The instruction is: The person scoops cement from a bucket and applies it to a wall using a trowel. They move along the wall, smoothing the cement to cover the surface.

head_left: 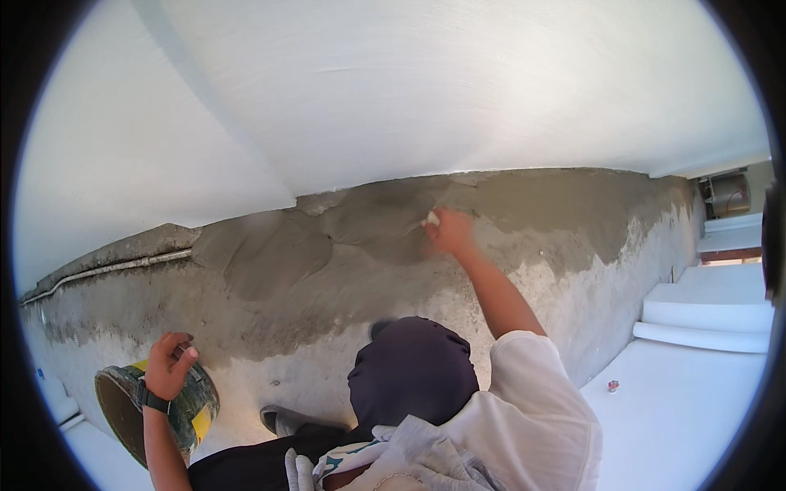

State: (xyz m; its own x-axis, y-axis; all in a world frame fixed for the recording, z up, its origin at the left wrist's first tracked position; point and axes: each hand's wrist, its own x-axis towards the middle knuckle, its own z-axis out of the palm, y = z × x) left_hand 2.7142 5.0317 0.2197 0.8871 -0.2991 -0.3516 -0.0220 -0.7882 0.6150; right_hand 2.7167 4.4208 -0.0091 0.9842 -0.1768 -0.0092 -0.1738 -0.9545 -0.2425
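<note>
My right hand (pixel 450 231) is closed at the wet grey mortar (pixel 368 214) along the foot of the white wall (pixel 458 90). A small pale bit of what it grips shows at the fingers; blur hides what it is. My left hand (pixel 170 366), with a dark watch (pixel 152 396) at the wrist, is over the side of a mortar-stained bucket (pixel 205 397) at lower left. Its fingers are loosely bent, thumb apart, with nothing visible in them. The bucket is dark with yellow patches and leans with its mouth to the left.
A thin pipe (pixel 123 266) runs along the wall's foot at left. Rough concrete (pixel 327 368) lies below the mortar, with a grey shoe (pixel 286 419) on it. White steps (pixel 704 307) rise at right, and a small reddish object (pixel 613 385) lies on the pale floor nearby.
</note>
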